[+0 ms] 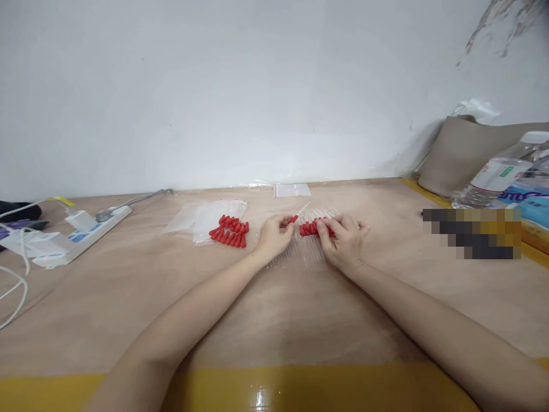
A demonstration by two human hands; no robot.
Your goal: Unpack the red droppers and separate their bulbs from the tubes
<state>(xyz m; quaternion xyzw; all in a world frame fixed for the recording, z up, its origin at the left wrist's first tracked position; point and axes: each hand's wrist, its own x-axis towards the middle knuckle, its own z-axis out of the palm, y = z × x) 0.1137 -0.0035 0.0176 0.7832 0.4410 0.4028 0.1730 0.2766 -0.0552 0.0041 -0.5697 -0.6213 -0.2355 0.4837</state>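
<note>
My left hand [274, 236] pinches a dropper [293, 220], a red rubber bulb with a thin clear tube that slants up and to the right. Just right of it, my right hand [343, 239] has its thumb and fingers closed on red bulbs at the right end of a row of red rubber bulbs [306, 229]; its fingers partly cover them. Thin clear tubes [300, 254] lie side by side toward me, and more tube ends [319, 214] fan out behind the row. Farther left, several loose red bulbs [231, 233] sit on a clear plastic bag [203, 220].
A small zip bag [292, 190] lies near the wall. On the left is a white power strip [86, 239] with plugs and cables. To the right stand a plastic bottle [493, 180] and a grey-brown container [446, 154], near a blurred-out patch [476, 232]. Yellow tape [257, 389] edges the table.
</note>
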